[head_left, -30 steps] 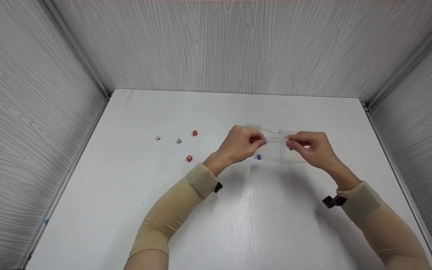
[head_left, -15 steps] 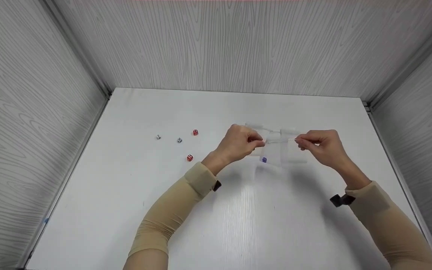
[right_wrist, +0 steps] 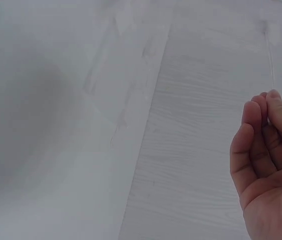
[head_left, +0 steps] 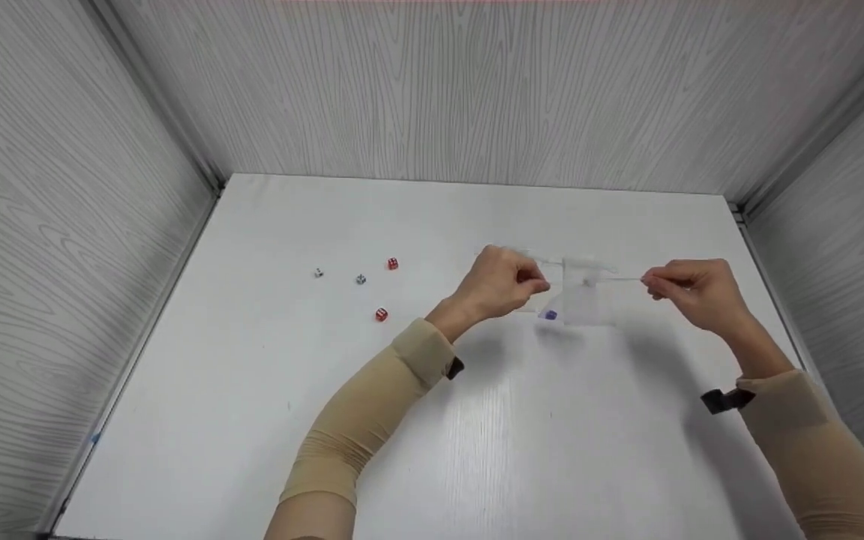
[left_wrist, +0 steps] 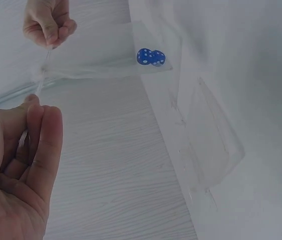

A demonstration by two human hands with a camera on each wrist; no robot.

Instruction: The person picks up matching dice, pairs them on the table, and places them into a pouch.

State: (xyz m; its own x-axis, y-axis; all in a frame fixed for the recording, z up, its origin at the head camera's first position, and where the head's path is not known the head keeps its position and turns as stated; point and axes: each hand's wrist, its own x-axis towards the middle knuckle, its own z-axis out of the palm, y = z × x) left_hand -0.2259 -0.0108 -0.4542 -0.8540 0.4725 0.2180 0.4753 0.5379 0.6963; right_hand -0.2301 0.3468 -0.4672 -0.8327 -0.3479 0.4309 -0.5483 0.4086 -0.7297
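Note:
My left hand (head_left: 505,281) pinches the gathered neck of a small clear drawstring bag (left_wrist: 100,52), holding it up over the table. Blue dice (left_wrist: 151,57) sit at the bottom of the bag; in the head view they are a small blue-purple patch (head_left: 550,315). To the right, my right hand (head_left: 698,292) pinches the end of a thin pale drawstring (head_left: 623,279), which runs taut from the bag's neck. In the right wrist view, thumb and fingertips (right_wrist: 255,111) meet on this drawstring, and the other fingers are loosely curled.
Flat clear bags lie on the white table (head_left: 432,450) beneath my hands, one bag (head_left: 593,311) near the middle right. Left of them are two red dice (head_left: 392,263), a white die (head_left: 319,272) and a grey-looking die (head_left: 361,279). Wood-grain panels (head_left: 432,97) wall the back and sides.
My right hand has moved well to the right, drawing the string out long. My left hand and the bag have shifted slightly right. The bag's neck has narrowed. The loose dice stay put.

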